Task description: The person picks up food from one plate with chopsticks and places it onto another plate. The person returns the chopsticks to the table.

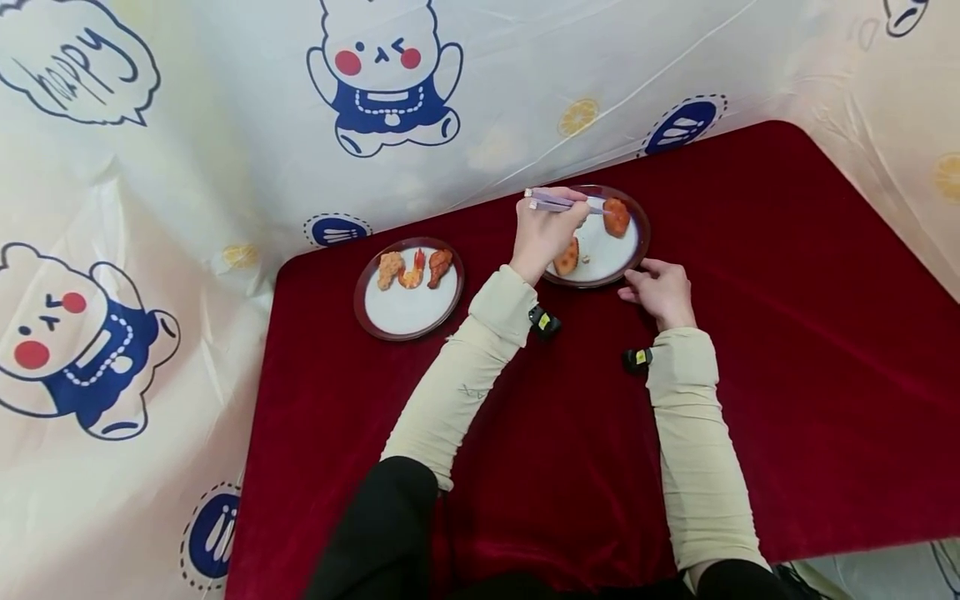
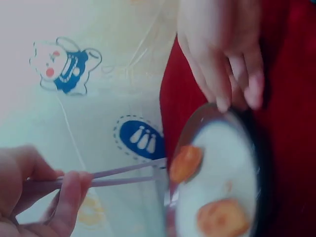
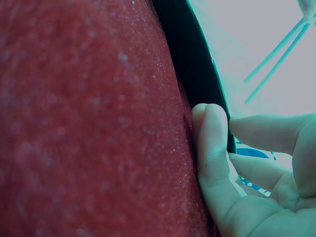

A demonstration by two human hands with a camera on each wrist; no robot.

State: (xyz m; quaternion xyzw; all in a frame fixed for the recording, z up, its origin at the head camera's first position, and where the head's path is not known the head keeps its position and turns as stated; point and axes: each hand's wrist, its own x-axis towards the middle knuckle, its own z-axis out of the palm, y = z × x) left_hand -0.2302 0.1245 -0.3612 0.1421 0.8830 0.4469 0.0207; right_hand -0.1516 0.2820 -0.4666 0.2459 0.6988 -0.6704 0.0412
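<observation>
My left hand (image 1: 550,232) holds a pair of light purple chopsticks (image 1: 552,201) over the right-hand plate (image 1: 641,250), a white plate with a brown rim. In the left wrist view the chopsticks (image 2: 123,177) spread slightly apart, their tips beside an orange-brown fried piece (image 2: 186,164); whether they touch it I cannot tell. Nearer the left wrist lies a second browned piece (image 1: 567,257), partly behind the hand in the head view, with a small crumb (image 1: 586,259) beside it. My right hand (image 1: 662,292) pinches the plate's near right rim between thumb and fingers (image 3: 213,143).
To the left stands another brown-rimmed plate (image 1: 408,321), holding a fried chicken piece (image 1: 389,270), a shrimp (image 1: 412,273) and a drumstick (image 1: 439,267). A dark red cloth (image 1: 787,400) covers the table. Behind it hangs a printed white curtain (image 1: 510,83).
</observation>
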